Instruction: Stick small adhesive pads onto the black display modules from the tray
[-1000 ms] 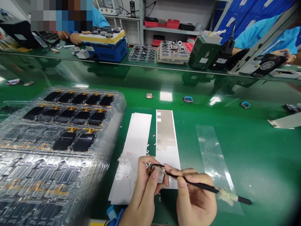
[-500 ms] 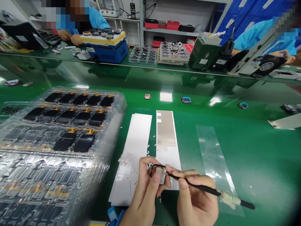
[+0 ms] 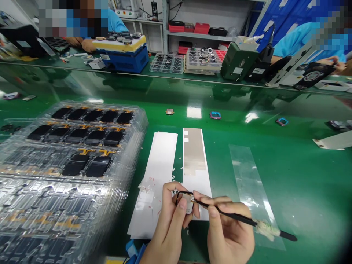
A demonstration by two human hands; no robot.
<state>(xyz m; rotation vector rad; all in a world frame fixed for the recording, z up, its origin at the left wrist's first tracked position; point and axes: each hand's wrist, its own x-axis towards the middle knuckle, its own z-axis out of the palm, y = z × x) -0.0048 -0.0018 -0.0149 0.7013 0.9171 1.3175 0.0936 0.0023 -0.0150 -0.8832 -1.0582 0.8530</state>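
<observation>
My left hand (image 3: 172, 220) pinches a small smartwatch screen (image 3: 188, 206) between thumb and fingers. Its pale metallic back faces up, and a black rim shows along its upper edge. My right hand (image 3: 229, 227) grips slim black tweezers (image 3: 238, 218) like a pen, their tip touching the screen's back near its right side. Pale, crumpled tape (image 3: 266, 230) is wrapped around the rear part of the tweezers. Under and beyond my hands lie a white sheet with a grey-beige film (image 3: 194, 152) and, to its left, a stack of white strips (image 3: 162, 154) with small scraps on it.
Stacked clear plastic trays (image 3: 137, 146) with black watch screens fill the left. A transparent film strip (image 3: 247, 172) lies at right. Behind, a watch frame (image 3: 215, 115) and other small parts sit on the green belt. Two people in blue work across the bench, near a blue box (image 3: 126, 60).
The small parts on the green belt have shifted slightly left. Both hands keep nearly the same pose, with the tweezers' tip still at the watch screen.
</observation>
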